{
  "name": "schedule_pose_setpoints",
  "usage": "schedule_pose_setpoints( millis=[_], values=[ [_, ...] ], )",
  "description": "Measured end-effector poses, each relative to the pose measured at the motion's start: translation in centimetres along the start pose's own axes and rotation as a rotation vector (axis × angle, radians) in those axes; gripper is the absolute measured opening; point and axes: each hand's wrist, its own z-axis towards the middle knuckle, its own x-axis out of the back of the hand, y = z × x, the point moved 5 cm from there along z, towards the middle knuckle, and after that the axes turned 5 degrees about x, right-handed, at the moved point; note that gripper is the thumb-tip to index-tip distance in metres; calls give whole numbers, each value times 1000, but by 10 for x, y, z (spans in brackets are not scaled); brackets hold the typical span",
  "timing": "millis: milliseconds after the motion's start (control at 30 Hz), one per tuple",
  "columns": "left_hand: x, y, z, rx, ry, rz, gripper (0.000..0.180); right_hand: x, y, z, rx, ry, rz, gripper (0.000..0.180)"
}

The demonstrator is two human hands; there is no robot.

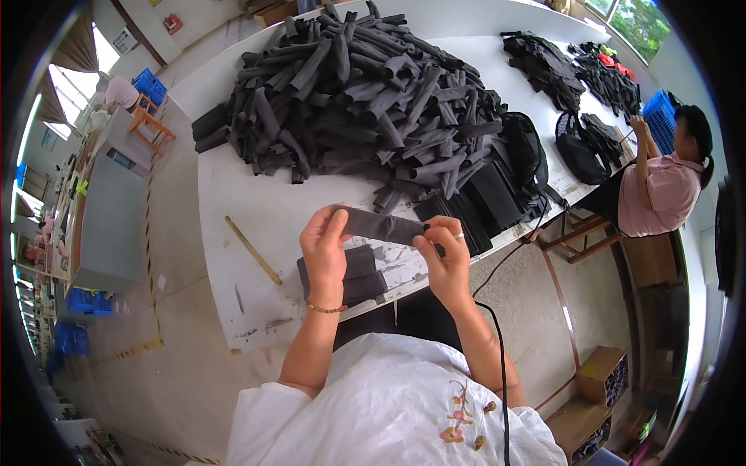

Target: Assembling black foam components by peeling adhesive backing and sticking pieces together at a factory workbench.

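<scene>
Between my two hands a dark grey fabric tube (382,226) is stretched out above the table's front edge. My left hand (325,245) pinches its left end between thumb and fingers. At the other end, my right hand (444,252) grips the cloth, with its fingertips closed on it. Below my left hand lies a small stack of similar flattened dark pieces (359,276). Farther back rises a large heap of loose dark fabric tubes (365,101). Neat stacks of flat black pieces (491,198) sit beyond my right hand.
A wooden stick (253,250) lies on the white table (225,186) to the left. Black bags (581,147) and further dark piles (544,68) cover the right side. A co-worker in a pink shirt (660,190) sits at the right. Cardboard boxes (602,377) stand on the floor.
</scene>
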Motion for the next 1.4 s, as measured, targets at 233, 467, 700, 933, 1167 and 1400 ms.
schedule_pose_setpoints(
  millis=[233, 467, 700, 933, 1167, 1400],
  values=[
    [-4, 0, -6, -65, 41, 30, 19, 8, 12, 10, -314, -19, 381, 25],
    [-4, -3, -3, -50, -18, 3, 20, 8, 20, 16, -353, -161, 235, 15],
    [-6, -1, -6, -65, -22, -45, 19, 4, 22, 11, -416, -186, 409, 18],
    [-5, -6, -9, 36, 30, -121, 19, 1, 16, 1, -537, -270, 313, 23],
    [4, -22, -4, 137, 24, -346, 19, -8, 17, -15, -575, -252, 463, 19],
    [7, -13, -9, 154, 326, -188, 33, -2, -17, -6, 329, 57, -367, 25]
  ],
)
